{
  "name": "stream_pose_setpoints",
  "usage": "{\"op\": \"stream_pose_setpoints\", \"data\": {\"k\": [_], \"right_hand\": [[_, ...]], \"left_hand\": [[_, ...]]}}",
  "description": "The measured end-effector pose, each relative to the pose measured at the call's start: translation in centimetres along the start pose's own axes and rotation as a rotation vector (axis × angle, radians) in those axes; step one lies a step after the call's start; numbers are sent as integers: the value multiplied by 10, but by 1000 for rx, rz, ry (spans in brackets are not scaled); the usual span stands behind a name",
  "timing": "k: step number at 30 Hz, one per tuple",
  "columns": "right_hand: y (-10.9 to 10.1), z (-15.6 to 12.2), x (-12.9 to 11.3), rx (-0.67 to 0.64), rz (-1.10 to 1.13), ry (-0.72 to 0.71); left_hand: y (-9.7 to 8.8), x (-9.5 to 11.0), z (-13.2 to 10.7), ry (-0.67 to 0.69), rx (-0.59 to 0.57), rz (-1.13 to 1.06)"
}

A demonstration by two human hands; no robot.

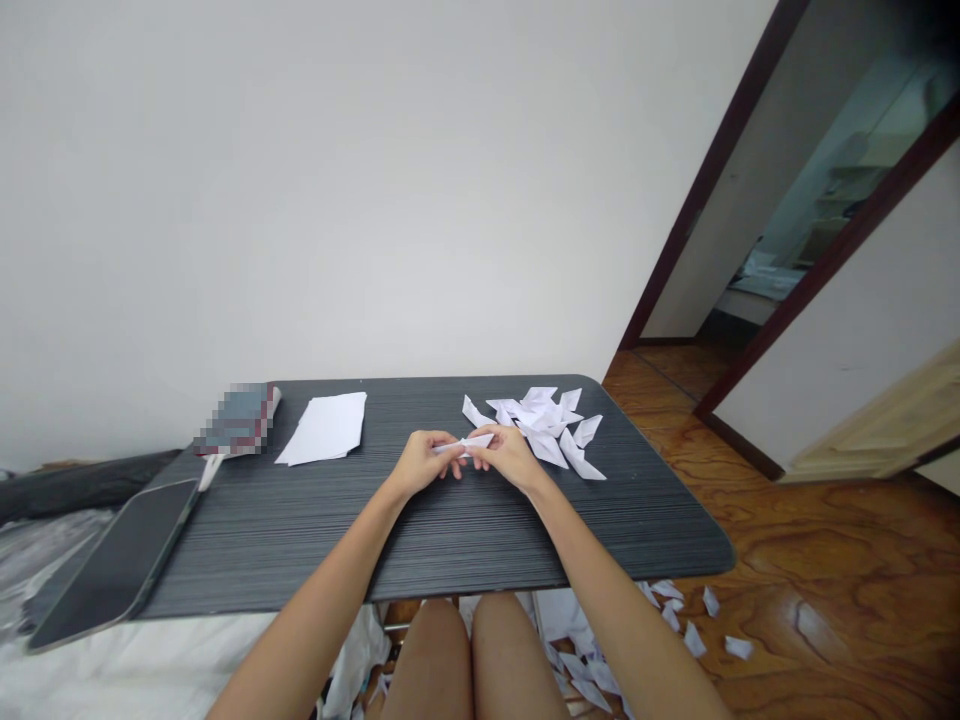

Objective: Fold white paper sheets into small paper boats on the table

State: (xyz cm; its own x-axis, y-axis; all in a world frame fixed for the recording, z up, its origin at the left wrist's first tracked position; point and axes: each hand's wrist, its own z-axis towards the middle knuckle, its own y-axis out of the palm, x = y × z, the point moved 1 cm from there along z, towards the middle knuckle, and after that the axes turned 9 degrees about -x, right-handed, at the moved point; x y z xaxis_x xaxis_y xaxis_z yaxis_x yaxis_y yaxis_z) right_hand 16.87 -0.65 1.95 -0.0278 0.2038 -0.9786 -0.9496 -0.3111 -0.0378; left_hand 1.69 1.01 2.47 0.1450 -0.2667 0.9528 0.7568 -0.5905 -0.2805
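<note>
Both my hands meet over the middle of a dark striped table (420,540). My left hand (424,462) and my right hand (508,455) are closed in a pinch on one small folded white paper piece (466,445), held just above the tabletop. A heap of several similar folded white paper pieces (546,425) lies just beyond my right hand. A short stack of flat white paper sheets (324,428) lies to the far left of my left hand.
A dark tablet (116,565) overhangs the table's left edge, beside a blurred-out object (236,418). More folded paper pieces (679,620) litter the wooden floor under and right of the table. A white wall stands behind; an open doorway (817,220) is at right.
</note>
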Motion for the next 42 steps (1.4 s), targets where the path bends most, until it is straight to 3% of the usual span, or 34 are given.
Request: {"op": "stream_pose_setpoints", "data": {"k": [13,23,26,32,37,42], "right_hand": [[2,1,4,-41,23,-8],[-3,-2,0,-179,100,126],[-4,-3,0,-185,105,128],[-20,-4,1,-3,39,15],[-20,-3,1,-17,-32,-28],[-10,-4,1,-81,-59,-8]], "left_hand": [[0,3,-1,8,-12,180],[-7,-11,-3,-118,-114,2],[-13,-10,-7,-96,-46,90],[-33,-9,-12,-25,323,107],[-26,-13,-7,-33,211,-38],[-17,-18,-4,-4,142,28]]}}
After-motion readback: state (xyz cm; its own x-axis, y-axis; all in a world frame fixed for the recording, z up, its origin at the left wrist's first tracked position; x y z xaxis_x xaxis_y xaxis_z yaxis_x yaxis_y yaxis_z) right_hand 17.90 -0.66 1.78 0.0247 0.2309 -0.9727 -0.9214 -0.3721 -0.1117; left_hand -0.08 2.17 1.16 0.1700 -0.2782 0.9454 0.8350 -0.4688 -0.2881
